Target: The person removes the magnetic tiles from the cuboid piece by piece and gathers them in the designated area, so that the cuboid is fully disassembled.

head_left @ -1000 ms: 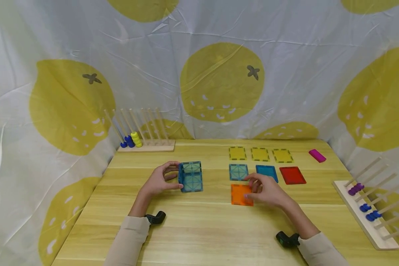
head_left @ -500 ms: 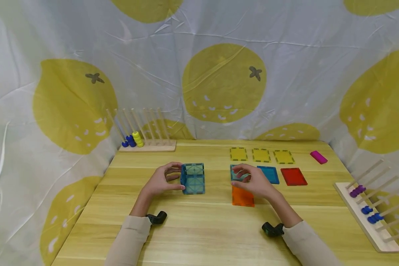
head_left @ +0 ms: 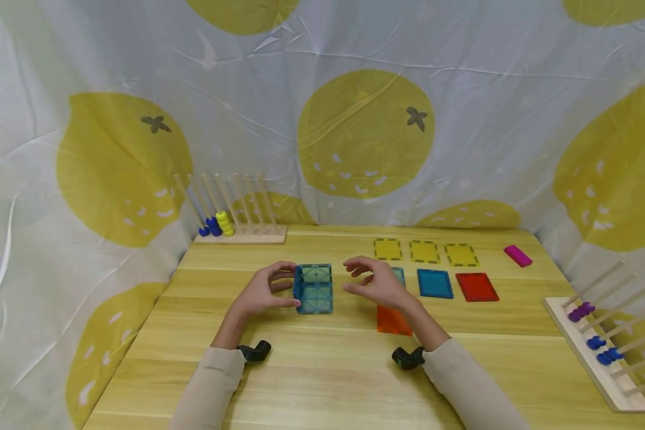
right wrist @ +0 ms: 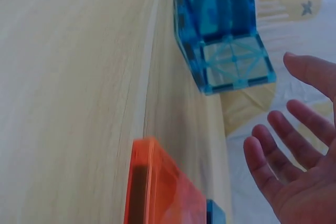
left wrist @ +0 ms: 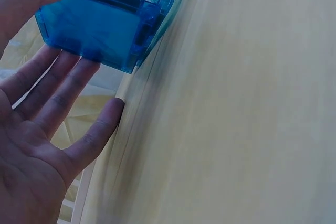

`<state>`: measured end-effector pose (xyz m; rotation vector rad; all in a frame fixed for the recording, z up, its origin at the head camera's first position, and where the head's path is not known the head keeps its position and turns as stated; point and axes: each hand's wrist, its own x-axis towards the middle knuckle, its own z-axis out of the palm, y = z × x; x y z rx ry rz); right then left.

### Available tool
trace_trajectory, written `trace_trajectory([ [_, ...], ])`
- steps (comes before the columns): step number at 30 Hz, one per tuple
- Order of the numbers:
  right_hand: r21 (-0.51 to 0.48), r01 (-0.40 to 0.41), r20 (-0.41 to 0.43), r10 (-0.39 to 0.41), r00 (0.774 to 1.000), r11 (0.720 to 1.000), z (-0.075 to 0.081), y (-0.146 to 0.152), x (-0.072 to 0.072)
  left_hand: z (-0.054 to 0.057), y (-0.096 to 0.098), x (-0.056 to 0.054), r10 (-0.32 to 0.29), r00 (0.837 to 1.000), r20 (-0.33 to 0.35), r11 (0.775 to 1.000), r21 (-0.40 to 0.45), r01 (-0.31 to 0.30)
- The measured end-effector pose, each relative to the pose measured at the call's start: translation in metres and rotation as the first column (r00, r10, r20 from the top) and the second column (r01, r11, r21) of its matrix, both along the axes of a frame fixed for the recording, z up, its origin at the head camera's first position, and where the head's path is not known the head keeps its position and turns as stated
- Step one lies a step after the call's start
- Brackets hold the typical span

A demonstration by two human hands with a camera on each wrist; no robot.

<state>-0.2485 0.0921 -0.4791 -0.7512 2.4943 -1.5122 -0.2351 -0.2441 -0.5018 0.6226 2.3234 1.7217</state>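
Note:
My left hand [head_left: 263, 292] holds a corner made of blue magnetic tiles [head_left: 315, 297], thumb at the near edge and fingertips at the far edge of its darker left wall. In the right wrist view, the joined tiles [right wrist: 235, 59] form a flat base with two upright sides. To the right of this corner, my right hand [head_left: 378, 283] hovers with relaxed, spread fingers and nothing in them. Beneath it lie an orange tile [head_left: 394, 322] and a light-blue tile [head_left: 400, 275], both partly hidden. Farther right are a blue tile [head_left: 435, 283] and a red tile [head_left: 477, 287].
Three yellow tiles [head_left: 424, 251] lie in a row behind, with a magenta block [head_left: 518, 255] to their right. Wooden peg racks with coloured beads stand at the back left [head_left: 242, 239] and right edge [head_left: 596, 358]. A lemon-print cloth [head_left: 365, 131] hangs around the table.
My right hand has moved left from over the orange tile, past the light-blue tile, towards the blue tile corner. My left hand keeps its hold in place.

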Motion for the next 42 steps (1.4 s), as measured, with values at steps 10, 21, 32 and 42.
trace_trajectory([
  [10,-0.037,0.0,0.033,0.001,0.999,0.999,-0.002,-0.023,-0.008,-0.001,0.001,-0.003,-0.008,1.0,-0.01,1.0,-0.002,0.008],
  [21,-0.037,0.0,0.016,0.001,1.0,0.999,-0.004,-0.042,-0.012,-0.002,0.002,-0.003,-0.008,1.0,-0.021,1.0,0.009,0.008],
  [32,-0.031,-0.016,-0.039,0.015,0.999,0.999,-0.005,-0.059,-0.014,-0.003,0.004,-0.002,-0.01,0.999,-0.036,1.0,0.003,0.01],
  [42,0.048,0.016,-0.122,-0.01,0.993,0.999,-0.009,-0.078,-0.021,-0.003,0.003,-0.001,0.007,0.999,-0.052,1.0,-0.007,-0.008],
])
